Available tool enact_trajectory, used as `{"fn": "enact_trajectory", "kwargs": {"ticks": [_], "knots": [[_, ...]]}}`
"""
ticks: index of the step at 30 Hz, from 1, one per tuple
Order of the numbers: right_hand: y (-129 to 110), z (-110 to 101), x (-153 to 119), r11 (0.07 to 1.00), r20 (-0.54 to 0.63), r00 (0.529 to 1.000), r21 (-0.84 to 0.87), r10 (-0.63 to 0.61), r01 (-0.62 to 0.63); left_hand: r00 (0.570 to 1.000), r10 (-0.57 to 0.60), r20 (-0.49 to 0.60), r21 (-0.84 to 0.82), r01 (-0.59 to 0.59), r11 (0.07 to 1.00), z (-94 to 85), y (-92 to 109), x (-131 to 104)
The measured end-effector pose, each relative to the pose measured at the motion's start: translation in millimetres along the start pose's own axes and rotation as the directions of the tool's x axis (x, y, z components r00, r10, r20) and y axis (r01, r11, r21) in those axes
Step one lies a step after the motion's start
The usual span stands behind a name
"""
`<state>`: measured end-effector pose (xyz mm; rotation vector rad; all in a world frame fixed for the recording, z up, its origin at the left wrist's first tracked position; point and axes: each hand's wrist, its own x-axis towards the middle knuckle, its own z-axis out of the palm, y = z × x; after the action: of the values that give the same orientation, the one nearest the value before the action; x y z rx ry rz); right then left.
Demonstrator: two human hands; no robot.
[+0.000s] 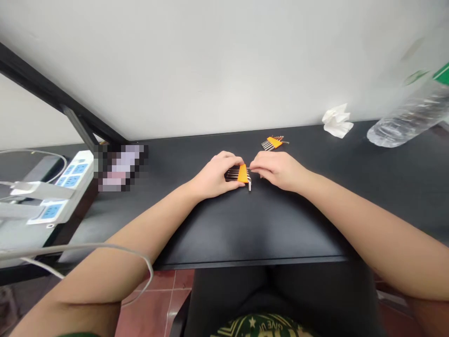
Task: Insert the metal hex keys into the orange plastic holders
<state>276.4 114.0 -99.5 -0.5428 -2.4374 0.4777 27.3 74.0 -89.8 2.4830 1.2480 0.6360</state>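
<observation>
My left hand (219, 175) is closed around an orange holder (243, 173) with several metal hex keys in it, thumb below and fingers above. The long shafts point left into my palm, and a bent short end sticks out at the lower right of the holder. Just right of it, my right hand (277, 169) pinches the end of a thin hex key at the holder's upper right side. Its fingertips hide most of that key. Behind my right hand lies a second orange holder (274, 142) with its own set of hex keys, touched by neither hand.
A crumpled white tissue (337, 120) and a clear plastic bottle (403, 121) stand by the wall at the right. On the left are a pixelated object (122, 166), a white power strip (66, 187) and a black metal frame (45, 84). A pale cable (105, 245) crosses over my left forearm.
</observation>
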Motion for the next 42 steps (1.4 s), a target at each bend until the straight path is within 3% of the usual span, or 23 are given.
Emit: {"fn": "enact_trajectory", "kwargs": {"ticks": [2, 5, 7, 9, 10, 12, 15, 17, 20, 23, 28, 34, 42], "knots": [[-3, 2, 1, 0.97, -0.007, 0.995, 0.226, 0.1, -0.095, 0.998, 0.054, -0.018, -0.013, -0.055, 0.998, 0.7, 0, -1], [-8, 7, 3, 0.775, 0.042, 0.957, 0.577, 0.288, -0.259, 0.991, 0.123, -0.045, -0.028, -0.124, 0.992, 0.3, 5, -2], [-11, 9, 6, 0.648, 0.078, 0.931, 0.697, 0.357, -0.307, 0.984, 0.168, -0.067, -0.008, -0.169, 0.986, -0.2, 11, -3], [-12, 9, 8, 0.605, 0.117, 0.919, 0.72, 0.377, -0.34, 0.981, 0.184, -0.067, 0.024, -0.183, 0.983, -0.1, 16, -3], [-11, 7, 9, 0.622, 0.133, 0.917, 0.698, 0.376, -0.356, 0.982, 0.177, -0.061, 0.041, -0.175, 0.984, 0.2, 17, -4], [-5, 2, 8, 0.739, 0.102, 0.92, 0.565, 0.379, -0.367, 0.988, 0.149, -0.042, 0.078, -0.145, 0.986, 1.2, 17, -4], [13, -11, 2, 0.939, -0.089, 0.937, 0.108, 0.337, -0.327, 0.997, 0.074, -0.031, 0.109, -0.07, 0.992, 2.1, 12, -4], [26, -18, -3, 0.93, -0.102, 0.946, -0.176, 0.309, -0.323, 0.999, 0.006, -0.038, 0.074, -0.003, 0.997, 2.1, 8, -4], [37, -23, -7, 0.866, -0.058, 0.937, -0.365, 0.346, -0.342, 0.997, -0.074, -0.027, 0.016, 0.075, 0.997, 1.8, 3, -4], [33, -23, -4, 0.843, 0.009, 0.925, -0.414, 0.381, -0.343, 0.996, -0.087, -0.005, 0.042, 0.087, 0.995, 2.3, 1, -3], [10, -24, 1, 0.778, 0.192, 0.797, -0.433, 0.573, -0.455, 1.0, -0.021, 0.015, 0.144, 0.019, 0.989, 3.9, -3, -2], [-6, -15, 1, 0.897, 0.155, 0.913, -0.305, 0.377, -0.319, 1.0, 0.003, 0.028, 0.17, -0.008, 0.985, 4.0, -4, 0], [-3, -1, 6, 0.948, 0.064, 0.957, -0.169, 0.285, -0.271, 0.999, 0.022, 0.036, 0.175, -0.028, 0.984, 3.2, -3, 1]]}}
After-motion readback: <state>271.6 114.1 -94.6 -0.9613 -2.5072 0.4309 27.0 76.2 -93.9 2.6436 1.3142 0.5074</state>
